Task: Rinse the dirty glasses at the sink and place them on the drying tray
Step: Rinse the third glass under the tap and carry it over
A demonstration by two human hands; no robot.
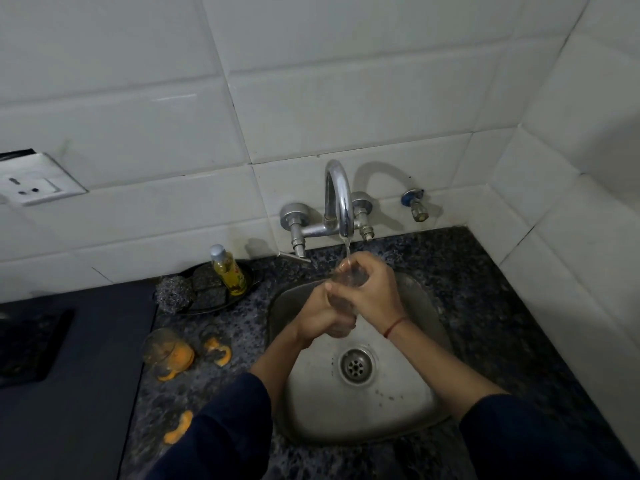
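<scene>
Glass (348,284), clear and smooth, is what I see gripped by left hand (320,315) low and right hand (369,289) high under the curved chrome tap (337,199), above the rounded steel sink (398,407).

open sink basin (398,407) below; tap (341,202) overhead, dirty glass (166,349) and peels (218,351) leftward

Your counter (485,289) is dark speckled stone with a steel sink (363,410) set into it. Left of the sink you've got a dirty glass (166,348) lying on its side, with orange peel (218,349) scraps beside it and nearer you. Behind them sits a black dish (207,306) holding a scrubber (173,292) and soap bottle (228,271); a dark mat (69,393) covers the far left.
</scene>
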